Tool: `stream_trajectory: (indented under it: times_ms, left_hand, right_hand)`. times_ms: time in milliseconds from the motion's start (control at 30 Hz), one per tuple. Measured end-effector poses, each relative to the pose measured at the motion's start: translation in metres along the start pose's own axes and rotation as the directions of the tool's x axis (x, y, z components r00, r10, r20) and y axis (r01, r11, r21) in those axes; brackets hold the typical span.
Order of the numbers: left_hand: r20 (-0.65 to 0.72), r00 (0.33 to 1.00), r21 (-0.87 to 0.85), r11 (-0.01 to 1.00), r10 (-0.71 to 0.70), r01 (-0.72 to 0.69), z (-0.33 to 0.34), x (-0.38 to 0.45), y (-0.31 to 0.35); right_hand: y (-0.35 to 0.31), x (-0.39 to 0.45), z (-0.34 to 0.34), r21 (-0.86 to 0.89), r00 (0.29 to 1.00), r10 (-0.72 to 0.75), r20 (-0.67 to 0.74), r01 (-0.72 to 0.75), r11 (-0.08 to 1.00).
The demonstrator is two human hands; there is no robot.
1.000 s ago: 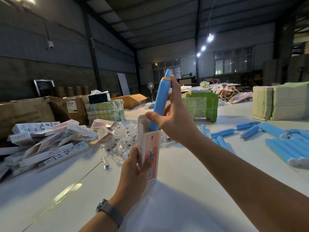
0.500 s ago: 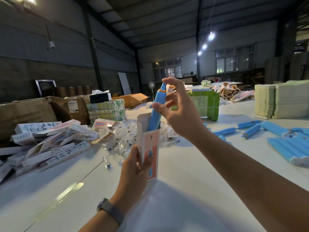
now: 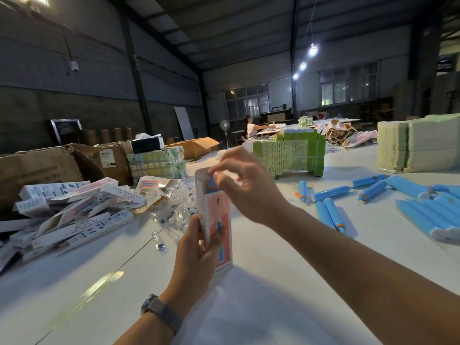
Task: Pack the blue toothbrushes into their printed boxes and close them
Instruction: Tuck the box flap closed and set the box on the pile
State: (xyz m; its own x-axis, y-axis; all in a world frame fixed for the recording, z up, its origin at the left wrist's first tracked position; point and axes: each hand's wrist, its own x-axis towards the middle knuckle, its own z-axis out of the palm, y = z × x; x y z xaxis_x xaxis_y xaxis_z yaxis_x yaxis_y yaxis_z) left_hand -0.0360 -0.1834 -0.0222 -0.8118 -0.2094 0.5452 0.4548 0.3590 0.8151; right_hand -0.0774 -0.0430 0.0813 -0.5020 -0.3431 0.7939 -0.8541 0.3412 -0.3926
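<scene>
**Head view: toothbrush seated in its printed box, top flaps not yet closed**

Head view. At the centre of the frame a printed box is held upright above the white table by the left hand, whose fingers and thumb are curled round its lower half. A blue toothbrush is seen inside the open top of the box, only its upper end visible. The right hand is placed at the box mouth, its fingers bent and blurred; whether a flap is pinched cannot be told. Loose blue toothbrushes are scattered at the right of the frame. A heap of printed cartons is shown at the left, with small clear packets between it and the held box. A green bundle is seen behind the hands.
</scene>
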Motion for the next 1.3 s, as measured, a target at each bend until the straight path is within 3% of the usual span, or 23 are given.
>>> stream_trajectory:
  times_ms: [267, 367, 500, 600, 700, 767, 867, 967, 1033, 1167, 1233, 1300]
  left_hand:
    - [-0.076, 0.997, 0.006, 1.0, -0.005, 0.005, -0.004, 0.008, -0.013]
    - [-0.189, 0.98, 0.175, 0.984, 0.062, -0.029, -0.014, 0.018, -0.018]
    - [-0.389, 0.919, 0.242, 0.97, 0.064, 0.035, -0.036, 0.029, -0.027]
    - [-0.519, 0.854, 0.243, 0.962, 0.02, 0.125, -0.051, 0.034, -0.035]
    - [-0.563, 0.826, 0.22, 0.956, -0.036, 0.192, -0.054, 0.038, -0.038]
    - [-0.562, 0.826, 0.213, 0.956, -0.05, 0.203, -0.051, 0.037, -0.036]
    - [-0.556, 0.83, 0.216, 0.957, -0.042, 0.193, -0.05, 0.037, -0.036]
    - [-0.556, 0.83, 0.198, 0.964, -0.04, 0.178, -0.051, 0.037, -0.038]
    - [-0.552, 0.832, 0.185, 0.967, -0.048, 0.178, -0.05, 0.038, -0.039]
    - [-0.513, 0.856, 0.15, 0.977, -0.055, 0.153, -0.046, 0.039, -0.041]
    - [-0.505, 0.861, 0.123, 0.983, -0.058, 0.138, -0.044, 0.04, -0.041]
    - [-0.501, 0.863, 0.089, 0.988, -0.066, 0.127, -0.044, 0.04, -0.04]
  right_hand:
    - [-0.005, -0.005, 0.014, -0.134, 0.989, 0.06, 0.135, -0.042, 0.99]
    - [-0.002, -0.01, 0.019, -0.064, 0.999, 0.045, 0.012, -0.044, 0.997]
    - [0.015, -0.009, 0.026, 0.051, 0.986, 0.133, -0.1, -0.128, 0.99]
    - [0.036, -0.008, 0.046, -0.034, 0.963, 0.264, 0.051, -0.263, 0.964]
    - [0.055, -0.003, 0.085, -0.212, 0.886, 0.365, 0.286, -0.313, 0.926]
    - [0.064, 0.004, 0.114, -0.324, 0.843, 0.373, 0.388, -0.254, 0.911]
    - [0.073, 0.017, 0.15, -0.523, 0.796, 0.337, 0.503, -0.03, 0.852]
    - [0.079, 0.028, 0.175, -0.615, 0.775, 0.357, 0.522, 0.051, 0.787]
    - [0.083, 0.032, 0.187, -0.619, 0.778, 0.373, 0.506, 0.026, 0.785]
    - [0.085, 0.032, 0.197, -0.569, 0.854, 0.273, 0.443, 0.032, 0.822]
    - [0.085, 0.031, 0.192, -0.482, 0.893, 0.233, 0.386, -0.02, 0.876]
    - [0.078, 0.032, 0.179, -0.295, 0.932, 0.245, 0.265, -0.164, 0.941]
